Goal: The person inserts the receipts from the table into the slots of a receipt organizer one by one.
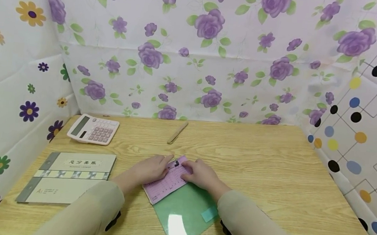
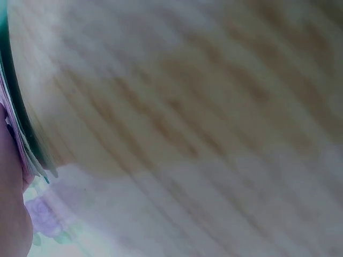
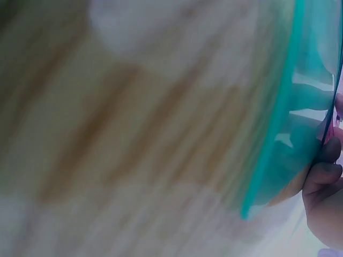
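Note:
A pink printed form pad, its top edge bearing a small black clip, lies over a green translucent plastic folder. My left hand grips the pad's upper left, one finger stretched toward the clip. At the upper right, my right hand pinches the pad's edge between thumb and fingers. In the right wrist view, fingers hold at the folder's green edge. The left wrist view shows stacked sheets beside the hand; its fingertips are mostly out of frame.
To the left lies a cream ledger book with a grey spine. A pink and white calculator stands behind it. One tan pen-like stick lies at the back of the wooden table. Flowered cloth hangs behind.

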`<state>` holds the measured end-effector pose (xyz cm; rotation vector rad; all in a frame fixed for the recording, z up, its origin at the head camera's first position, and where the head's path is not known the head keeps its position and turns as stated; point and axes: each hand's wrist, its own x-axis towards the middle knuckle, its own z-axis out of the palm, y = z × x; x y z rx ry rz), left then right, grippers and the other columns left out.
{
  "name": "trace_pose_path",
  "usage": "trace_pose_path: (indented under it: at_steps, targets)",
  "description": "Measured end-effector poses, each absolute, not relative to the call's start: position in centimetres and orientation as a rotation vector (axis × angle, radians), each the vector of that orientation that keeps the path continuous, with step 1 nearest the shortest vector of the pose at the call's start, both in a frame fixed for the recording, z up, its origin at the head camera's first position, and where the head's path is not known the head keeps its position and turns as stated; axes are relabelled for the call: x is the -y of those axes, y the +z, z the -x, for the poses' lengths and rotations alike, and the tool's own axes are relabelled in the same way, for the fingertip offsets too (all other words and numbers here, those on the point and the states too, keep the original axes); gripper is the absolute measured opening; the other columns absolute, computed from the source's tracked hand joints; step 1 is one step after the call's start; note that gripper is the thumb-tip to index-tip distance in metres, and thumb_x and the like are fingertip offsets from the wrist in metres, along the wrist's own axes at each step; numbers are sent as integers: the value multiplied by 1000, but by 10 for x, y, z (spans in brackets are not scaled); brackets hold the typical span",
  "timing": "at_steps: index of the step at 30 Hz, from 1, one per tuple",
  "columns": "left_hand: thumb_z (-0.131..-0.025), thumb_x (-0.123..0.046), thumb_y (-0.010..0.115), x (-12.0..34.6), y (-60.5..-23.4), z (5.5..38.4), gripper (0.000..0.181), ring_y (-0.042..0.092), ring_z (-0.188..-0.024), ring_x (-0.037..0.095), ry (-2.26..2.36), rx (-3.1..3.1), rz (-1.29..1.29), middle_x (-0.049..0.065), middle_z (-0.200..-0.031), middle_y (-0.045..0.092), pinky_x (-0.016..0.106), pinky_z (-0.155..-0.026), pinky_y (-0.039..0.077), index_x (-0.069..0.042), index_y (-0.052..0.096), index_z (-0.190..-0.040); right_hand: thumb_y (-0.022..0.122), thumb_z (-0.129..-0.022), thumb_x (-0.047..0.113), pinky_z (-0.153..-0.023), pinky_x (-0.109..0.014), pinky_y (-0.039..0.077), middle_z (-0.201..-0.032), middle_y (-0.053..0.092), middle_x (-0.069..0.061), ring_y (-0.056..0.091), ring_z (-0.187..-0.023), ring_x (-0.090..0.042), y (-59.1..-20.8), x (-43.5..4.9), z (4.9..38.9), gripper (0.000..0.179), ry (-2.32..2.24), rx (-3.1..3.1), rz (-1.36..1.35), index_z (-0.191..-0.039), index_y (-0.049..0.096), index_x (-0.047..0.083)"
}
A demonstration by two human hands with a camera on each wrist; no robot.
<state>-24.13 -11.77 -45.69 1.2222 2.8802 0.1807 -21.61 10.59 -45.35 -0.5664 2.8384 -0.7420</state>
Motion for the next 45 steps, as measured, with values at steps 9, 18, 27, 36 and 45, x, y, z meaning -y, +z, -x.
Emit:
trace_pose_path:
  at_steps: [9, 18, 27, 36, 45]
  targets:
    - [-96, -27, 51, 108, -460, 238, 63, 56, -104, 27, 159, -2891, -1134, 13, -109, 57, 40, -95, 44, -5, 23, -148, 66, -87, 35, -68, -35, 46, -100, 60, -8, 50, -81, -16, -455, -127, 208, 49, -715, -2835, 625, -131, 57, 15]
    - [-95, -42, 51, 104, -457, 237, 75, 49, -117, 29, 248, -2875, -1048, 15, -123, 53, 42, -103, 36, -6, 17, -150, 65, -87, 38, -75, -41, 49, -107, 62, -10, 56, -86, -20, -453, -158, 197, 50, -618, -2839, 561, -132, 55, 18]
    - [-93, -46, 54, 115, -455, 240, 80, 51, -115, 31, 213, -2906, -1047, 19, -124, 54, 42, -101, 38, -2, 16, -149, 66, -87, 37, -90, -50, 45, -118, 61, -12, 56, -108, -32, -455, -194, 190, 50, -609, -2912, 414, -131, 55, 16]
    - [-94, -43, 52, 121, -450, 240, 79, 51, -116, 34, 203, -2903, -1064, 22, -124, 53, 43, -102, 38, 0, 14, -148, 65, -87, 38, -90, -49, 45, -116, 61, -13, 57, -106, -32, -456, -207, 191, 49, -604, -2933, 364, -129, 56, 14]
    - [-94, -43, 54, 122, -451, 239, 78, 52, -114, 32, 215, -2908, -1052, 21, -122, 54, 43, -101, 39, 0, 17, -148, 64, -88, 38, -90, -49, 45, -112, 63, -12, 57, -105, -31, -455, -212, 191, 49, -671, -2916, 354, -129, 56, 12]
